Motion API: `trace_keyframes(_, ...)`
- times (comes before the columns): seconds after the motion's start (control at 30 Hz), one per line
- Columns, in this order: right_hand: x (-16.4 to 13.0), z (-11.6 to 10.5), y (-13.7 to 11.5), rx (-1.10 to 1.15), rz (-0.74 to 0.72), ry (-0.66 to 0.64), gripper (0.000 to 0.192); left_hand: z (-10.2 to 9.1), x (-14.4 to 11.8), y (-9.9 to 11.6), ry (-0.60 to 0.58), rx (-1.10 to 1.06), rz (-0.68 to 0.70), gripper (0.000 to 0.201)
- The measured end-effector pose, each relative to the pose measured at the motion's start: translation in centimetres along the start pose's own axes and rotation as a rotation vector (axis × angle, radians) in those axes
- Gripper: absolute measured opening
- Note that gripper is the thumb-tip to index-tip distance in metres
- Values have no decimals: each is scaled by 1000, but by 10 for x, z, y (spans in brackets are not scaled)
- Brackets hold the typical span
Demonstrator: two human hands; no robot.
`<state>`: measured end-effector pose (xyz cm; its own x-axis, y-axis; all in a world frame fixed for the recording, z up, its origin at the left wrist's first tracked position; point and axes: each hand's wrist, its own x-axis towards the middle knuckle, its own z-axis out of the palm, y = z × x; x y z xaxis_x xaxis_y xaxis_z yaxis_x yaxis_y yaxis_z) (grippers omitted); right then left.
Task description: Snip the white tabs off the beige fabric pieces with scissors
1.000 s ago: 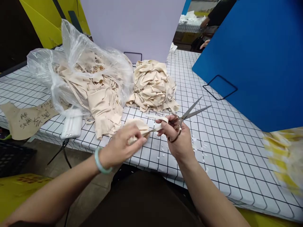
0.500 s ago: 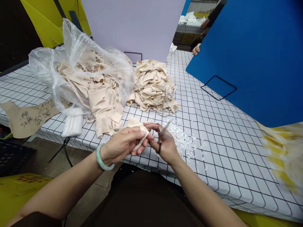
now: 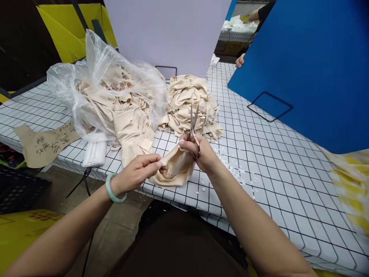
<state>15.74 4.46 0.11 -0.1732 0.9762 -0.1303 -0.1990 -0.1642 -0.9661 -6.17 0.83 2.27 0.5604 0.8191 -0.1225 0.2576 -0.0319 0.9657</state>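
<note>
The left hand (image 3: pixel 137 174) pinches one edge of a beige cloth piece (image 3: pixel 175 169) and the right hand (image 3: pixel 201 154) pinches the opposite edge while also holding scissors (image 3: pixel 193 122) with the blades up and nearly together, the piece sagging between them just above the near edge of the gridded table (image 3: pixel 268 161). It looks light, soft and limp, so it is best held at the edges and kept taut. The right fingers hide the scissor handles, and the fold hides the underside of the piece.
</note>
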Motion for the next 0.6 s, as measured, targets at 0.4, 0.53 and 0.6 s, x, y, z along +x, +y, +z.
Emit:
trace_keyframes(0.4, -14, 41, 50, 69, 144, -127, 38, 37, 24, 6, 281, -203, 358, 30)
trace_keyframes(0.53, -38, 10, 41, -154, 71, -4, 33, 53, 27, -7, 357, -316, 259, 31)
trace_keyframes(0.6, -54, -10, 32, -354, -17, 56, 29, 59, 28, -12, 340, -297, 239, 32)
